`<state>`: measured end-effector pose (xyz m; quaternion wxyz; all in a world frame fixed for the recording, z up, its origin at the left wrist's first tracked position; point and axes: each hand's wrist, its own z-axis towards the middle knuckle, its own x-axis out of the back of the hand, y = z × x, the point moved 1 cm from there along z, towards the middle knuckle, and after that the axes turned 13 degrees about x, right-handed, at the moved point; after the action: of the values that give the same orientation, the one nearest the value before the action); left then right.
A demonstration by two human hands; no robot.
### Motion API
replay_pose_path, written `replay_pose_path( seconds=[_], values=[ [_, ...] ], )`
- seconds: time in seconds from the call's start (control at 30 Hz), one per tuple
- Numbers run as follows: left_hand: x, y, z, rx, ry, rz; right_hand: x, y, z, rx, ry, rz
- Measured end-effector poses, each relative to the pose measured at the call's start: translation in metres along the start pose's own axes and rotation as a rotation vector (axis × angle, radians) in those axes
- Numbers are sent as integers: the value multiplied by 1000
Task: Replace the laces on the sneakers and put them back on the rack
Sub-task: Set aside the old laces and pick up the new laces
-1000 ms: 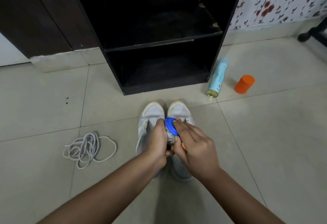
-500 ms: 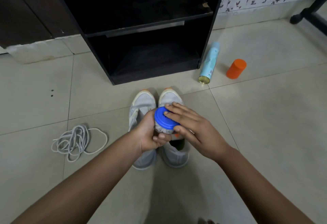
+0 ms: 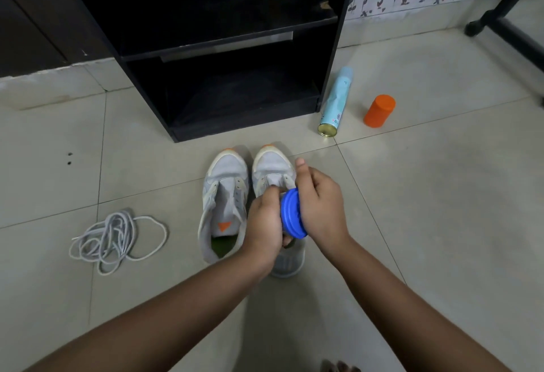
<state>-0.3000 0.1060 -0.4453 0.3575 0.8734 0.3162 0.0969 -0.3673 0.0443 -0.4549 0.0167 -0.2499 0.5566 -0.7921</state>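
Our left hand [image 3: 265, 220] clasps a mostly hidden container, and our right hand [image 3: 322, 204] curls around its blue lid [image 3: 290, 215], above the right sneaker [image 3: 272, 170]. The left sneaker [image 3: 223, 204] sits just beside it, laceless. Loose laces [image 3: 114, 236] lie left. Beyond stands the rack [image 3: 332, 48], with a spray can [image 3: 335, 104] and orange cap [image 3: 379, 110] on its right.

You have two sneakers [image 3: 225, 195] at 12 o'clock, one heap of laces [image 3: 114, 237] at 9, one blue-lidded jar [image 3: 291, 214], one spray can [image 3: 337, 102] and one orange cap [image 3: 379, 110] at 2, one rack [image 3: 341, 33], and two hands: left hand [image 3: 265, 224], right hand [image 3: 322, 207].
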Motion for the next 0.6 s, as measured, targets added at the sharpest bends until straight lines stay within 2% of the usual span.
replay_pose_path(
  seconds=[0.1, 0.2, 0.33, 0.4, 0.5, 0.6],
  values=[
    [-6, -1, 6, 29, 71, -215, -5, 3, 7, 79, 82, -95],
    [-9, 4, 7, 94, 66, -340, -6, 5, 15, 148, 188, -115],
    [-4, 6, 20, 142, -22, -271, -3, -1, 19, 237, 177, -78],
    [-3, 3, 25, 173, -103, -252, 3, -2, 19, 148, 125, 88],
    [-1, -2, 28, 282, -224, -288, 17, 4, 14, -165, 134, 423],
    [5, -6, 31, 334, -393, -291, 33, 24, 13, -366, 221, 532]
  ],
)
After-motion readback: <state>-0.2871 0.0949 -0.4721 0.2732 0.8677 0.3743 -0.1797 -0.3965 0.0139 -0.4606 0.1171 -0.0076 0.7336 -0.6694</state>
